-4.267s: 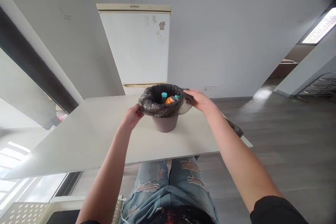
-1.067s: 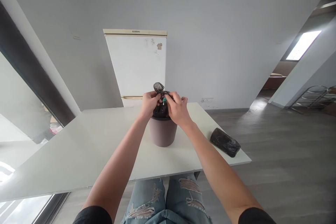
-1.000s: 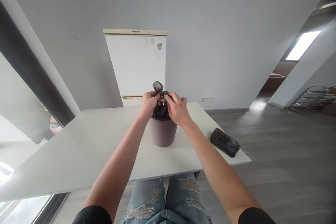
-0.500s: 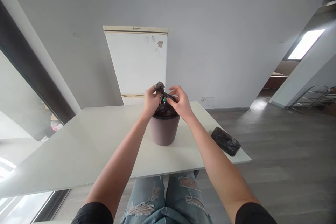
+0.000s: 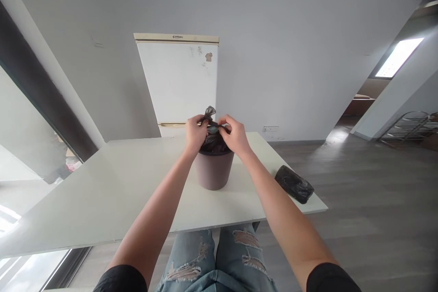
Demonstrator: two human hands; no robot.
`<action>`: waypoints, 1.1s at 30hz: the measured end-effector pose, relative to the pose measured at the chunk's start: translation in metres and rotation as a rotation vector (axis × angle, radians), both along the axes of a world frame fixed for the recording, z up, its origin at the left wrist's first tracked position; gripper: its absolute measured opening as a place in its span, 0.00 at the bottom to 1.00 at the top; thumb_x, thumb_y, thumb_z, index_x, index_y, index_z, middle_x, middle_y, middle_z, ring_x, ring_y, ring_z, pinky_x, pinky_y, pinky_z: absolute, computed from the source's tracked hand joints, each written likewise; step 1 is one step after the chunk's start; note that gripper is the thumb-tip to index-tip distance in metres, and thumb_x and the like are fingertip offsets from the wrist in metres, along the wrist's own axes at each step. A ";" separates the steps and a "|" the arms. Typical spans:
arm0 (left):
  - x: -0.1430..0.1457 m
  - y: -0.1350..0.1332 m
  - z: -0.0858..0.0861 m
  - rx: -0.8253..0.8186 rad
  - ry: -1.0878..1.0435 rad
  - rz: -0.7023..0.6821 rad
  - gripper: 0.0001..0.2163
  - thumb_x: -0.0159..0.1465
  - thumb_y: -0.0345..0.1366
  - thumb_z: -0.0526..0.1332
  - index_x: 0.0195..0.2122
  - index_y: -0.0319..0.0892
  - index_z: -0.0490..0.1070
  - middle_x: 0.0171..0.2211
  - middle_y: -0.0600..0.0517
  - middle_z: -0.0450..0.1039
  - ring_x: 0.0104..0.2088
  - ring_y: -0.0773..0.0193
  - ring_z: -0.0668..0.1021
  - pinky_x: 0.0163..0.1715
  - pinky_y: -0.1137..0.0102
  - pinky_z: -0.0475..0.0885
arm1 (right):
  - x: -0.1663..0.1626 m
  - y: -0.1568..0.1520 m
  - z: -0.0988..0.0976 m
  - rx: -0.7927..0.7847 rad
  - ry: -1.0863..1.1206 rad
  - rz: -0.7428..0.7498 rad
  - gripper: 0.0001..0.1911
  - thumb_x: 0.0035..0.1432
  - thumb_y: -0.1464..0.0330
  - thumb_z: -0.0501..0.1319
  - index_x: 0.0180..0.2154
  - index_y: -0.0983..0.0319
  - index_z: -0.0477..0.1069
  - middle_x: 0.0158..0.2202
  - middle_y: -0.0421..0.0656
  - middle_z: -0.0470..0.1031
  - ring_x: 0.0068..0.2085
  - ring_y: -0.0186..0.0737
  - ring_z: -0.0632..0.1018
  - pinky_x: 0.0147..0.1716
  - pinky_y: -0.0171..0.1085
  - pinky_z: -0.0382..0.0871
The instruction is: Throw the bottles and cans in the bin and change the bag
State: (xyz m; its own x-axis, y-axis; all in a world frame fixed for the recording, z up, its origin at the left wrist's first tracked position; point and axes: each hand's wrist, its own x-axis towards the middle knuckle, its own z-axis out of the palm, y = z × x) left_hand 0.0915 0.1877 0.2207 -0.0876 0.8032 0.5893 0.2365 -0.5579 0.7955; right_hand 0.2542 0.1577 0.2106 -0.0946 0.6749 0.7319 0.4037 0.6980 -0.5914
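Note:
A small mauve bin [image 5: 214, 171] stands on the white table [image 5: 102, 196], lined with a black bin bag [image 5: 215, 142] gathered shut at the top. My left hand [image 5: 194, 134] pinches one twisted end of the bag, which sticks up above the fingers. My right hand [image 5: 234, 136] pinches the other end just to the right. Both hands meet over the bin's mouth. A teal bottle cap shows faintly between them.
A roll of black bags [image 5: 294, 184] lies near the table's right edge. A white fridge [image 5: 178, 80] stands against the wall behind the table. A window runs along the left. A wire rack [image 5: 407, 127] stands far right on the grey floor.
The bag's rim was spread over the bin, showing bottles inside; it is now gathered. In the last second both hands have kept working the twisted ends, and the upright tail has shifted slightly right.

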 end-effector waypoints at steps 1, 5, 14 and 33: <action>0.000 0.000 0.000 -0.006 0.015 0.008 0.06 0.65 0.31 0.61 0.30 0.43 0.76 0.17 0.57 0.66 0.17 0.66 0.70 0.24 0.71 0.65 | 0.000 0.001 -0.002 0.038 -0.051 -0.060 0.11 0.62 0.74 0.55 0.37 0.59 0.76 0.44 0.45 0.78 0.35 0.39 0.76 0.42 0.40 0.72; 0.000 -0.001 -0.003 -0.050 0.051 0.031 0.06 0.64 0.33 0.63 0.31 0.43 0.79 0.16 0.56 0.68 0.18 0.63 0.72 0.26 0.69 0.66 | -0.003 0.000 -0.005 0.080 -0.292 -0.234 0.21 0.65 0.78 0.50 0.38 0.61 0.81 0.47 0.49 0.73 0.36 0.41 0.74 0.42 0.41 0.70; -0.008 0.002 0.019 -0.376 -0.045 -0.201 0.11 0.57 0.27 0.66 0.19 0.41 0.69 0.15 0.54 0.63 0.16 0.71 0.65 0.20 0.72 0.61 | -0.003 -0.017 0.006 0.196 -0.732 -0.362 0.24 0.75 0.75 0.46 0.64 0.62 0.71 0.59 0.55 0.70 0.43 0.46 0.76 0.42 0.43 0.60; -0.033 0.003 0.029 -0.359 -0.109 -0.293 0.07 0.53 0.35 0.78 0.31 0.40 0.85 0.32 0.45 0.84 0.35 0.57 0.83 0.37 0.66 0.79 | 0.010 0.001 0.007 -0.048 -0.216 -0.088 0.09 0.70 0.64 0.63 0.38 0.58 0.81 0.46 0.45 0.76 0.47 0.44 0.77 0.50 0.43 0.70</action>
